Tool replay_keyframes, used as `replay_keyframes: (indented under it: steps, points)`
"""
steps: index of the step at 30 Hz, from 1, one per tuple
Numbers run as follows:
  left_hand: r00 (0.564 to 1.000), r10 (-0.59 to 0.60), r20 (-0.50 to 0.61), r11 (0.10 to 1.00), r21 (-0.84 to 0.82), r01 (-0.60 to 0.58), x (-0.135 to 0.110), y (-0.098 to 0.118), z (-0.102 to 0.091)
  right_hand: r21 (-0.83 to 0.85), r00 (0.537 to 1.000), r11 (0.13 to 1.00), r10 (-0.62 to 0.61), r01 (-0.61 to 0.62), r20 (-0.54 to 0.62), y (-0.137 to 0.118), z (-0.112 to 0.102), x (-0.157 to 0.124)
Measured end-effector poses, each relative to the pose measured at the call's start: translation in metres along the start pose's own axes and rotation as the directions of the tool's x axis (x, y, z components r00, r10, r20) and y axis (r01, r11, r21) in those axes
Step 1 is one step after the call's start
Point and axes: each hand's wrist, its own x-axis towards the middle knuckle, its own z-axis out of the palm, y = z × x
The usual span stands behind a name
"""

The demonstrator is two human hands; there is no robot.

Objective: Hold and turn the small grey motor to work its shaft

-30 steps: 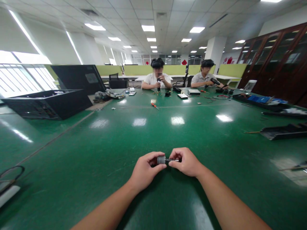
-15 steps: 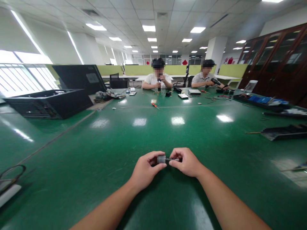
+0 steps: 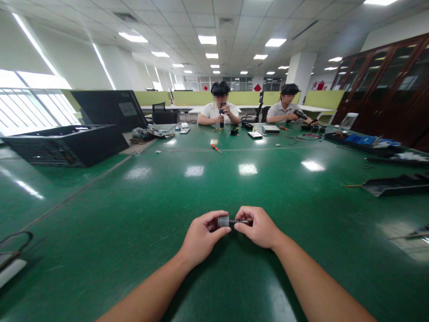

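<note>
A small grey metal cylinder [image 3: 223, 222] with a thin, dark, ribbed shaft [image 3: 238, 221] is held level just above the green tabletop. My left hand [image 3: 203, 237] is closed round the cylinder, thumb below and index finger above. On the other side, my right hand [image 3: 258, 226] pinches the shaft between thumb and fingers. Its curled fingers hide part of the shaft, and I cannot tell exactly what kind of part this is.
An orange-handled screwdriver [image 3: 214, 147] lies farther up the green table [image 3: 167, 192]. A black computer case [image 3: 63, 145] stands at left, black trays [image 3: 398, 184] at right. Two people sit across the table; one handles a power drill [image 3: 300, 115]. A cable [image 3: 20, 241] lies at near left.
The whole view has shifted very slightly. Both hands keep the same hold on the metal cylinder and its shaft, a touch farther left in the picture.
</note>
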Motion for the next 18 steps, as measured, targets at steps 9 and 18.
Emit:
replay_keyframes:
  steps: [9,18]
  points:
    - [1.0,-0.004,-0.003,1.0,-0.009,0.004,0.0001,0.0,-0.0003,-0.009,1.0,1.0,0.018,-0.018,0.006,-0.0007,-0.0007,0.0001]
    - [1.0,-0.005,0.0,1.0,-0.023,0.005,-0.0008,0.0002,-0.0001,-0.002,1.0,1.0,0.003,-0.003,0.0,0.0021,0.0002,0.0009]
